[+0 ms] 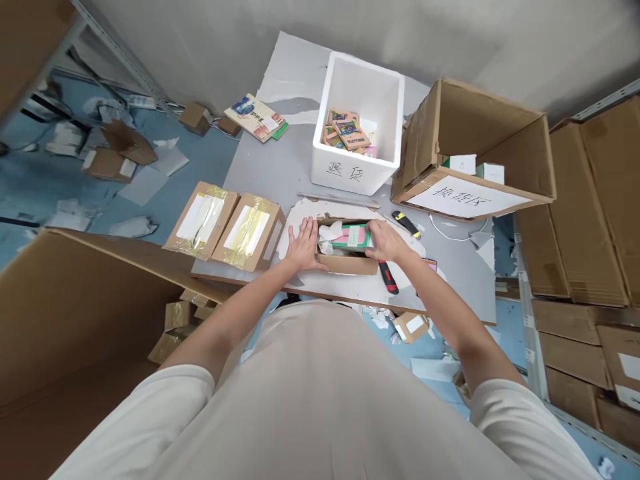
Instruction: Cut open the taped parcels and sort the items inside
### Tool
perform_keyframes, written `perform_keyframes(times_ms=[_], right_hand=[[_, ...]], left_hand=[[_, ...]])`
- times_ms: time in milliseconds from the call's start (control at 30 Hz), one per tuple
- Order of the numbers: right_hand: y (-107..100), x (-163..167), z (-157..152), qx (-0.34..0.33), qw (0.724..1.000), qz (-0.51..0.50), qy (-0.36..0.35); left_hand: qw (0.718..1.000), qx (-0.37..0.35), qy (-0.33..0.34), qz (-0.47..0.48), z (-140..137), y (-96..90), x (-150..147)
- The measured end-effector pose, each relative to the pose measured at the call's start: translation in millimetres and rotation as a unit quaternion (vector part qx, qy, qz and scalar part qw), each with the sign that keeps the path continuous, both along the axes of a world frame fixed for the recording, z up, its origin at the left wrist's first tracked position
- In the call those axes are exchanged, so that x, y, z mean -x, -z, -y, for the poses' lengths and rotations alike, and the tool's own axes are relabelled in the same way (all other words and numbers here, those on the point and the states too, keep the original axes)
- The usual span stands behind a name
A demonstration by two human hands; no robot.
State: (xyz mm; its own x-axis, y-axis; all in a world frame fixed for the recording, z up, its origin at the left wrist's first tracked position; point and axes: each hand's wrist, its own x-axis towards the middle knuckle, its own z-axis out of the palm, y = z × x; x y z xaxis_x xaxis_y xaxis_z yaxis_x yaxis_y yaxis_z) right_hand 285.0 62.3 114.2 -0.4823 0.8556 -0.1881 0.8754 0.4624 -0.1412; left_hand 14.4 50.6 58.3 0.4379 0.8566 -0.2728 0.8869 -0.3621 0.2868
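An opened cardboard box (347,265) sits on the table in front of me. Inside lie a green and pink box (354,235) and crumpled white paper (331,233). My left hand (303,247) is spread flat against the cardboard box's left end, fingers apart. At the right end, my right hand (386,241) has its fingers closed on the edge of the green and pink box; its fingertips are partly hidden. A red and black utility knife (388,277) lies just below my right hand, and a yellow and black one (406,225) lies beyond it.
Two taped parcels (248,235) stand to the left. Behind are a white foam box (357,172) holding small packets and a large carton (470,197) with white boxes. Flat booklets (256,118) lie at the back left. Tall shelves with cartons (580,213) flank the right side.
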Motion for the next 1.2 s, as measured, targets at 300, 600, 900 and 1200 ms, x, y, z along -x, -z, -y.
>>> perform_keyframes(times_ms=[300,600,900,1200], right_hand=[[34,26,20,-0.058,0.988,-0.137,0.043],[-44,6,11,-0.064,0.988,-0.137,0.032],[-89,-13,90,-0.060,0.986,-0.151,0.039],[30,16,78,0.042,0.983,-0.175,0.018]], left_hand=[[0.999,-0.024,0.036,-0.012,-2,-6.8,-7],[0.999,-0.013,0.008,-0.029,-30,-7.1,-21],[1.000,-0.007,0.014,-0.010,-100,-14.8,-34],[0.975,-0.076,0.092,0.189,-3,-30.0,-18]])
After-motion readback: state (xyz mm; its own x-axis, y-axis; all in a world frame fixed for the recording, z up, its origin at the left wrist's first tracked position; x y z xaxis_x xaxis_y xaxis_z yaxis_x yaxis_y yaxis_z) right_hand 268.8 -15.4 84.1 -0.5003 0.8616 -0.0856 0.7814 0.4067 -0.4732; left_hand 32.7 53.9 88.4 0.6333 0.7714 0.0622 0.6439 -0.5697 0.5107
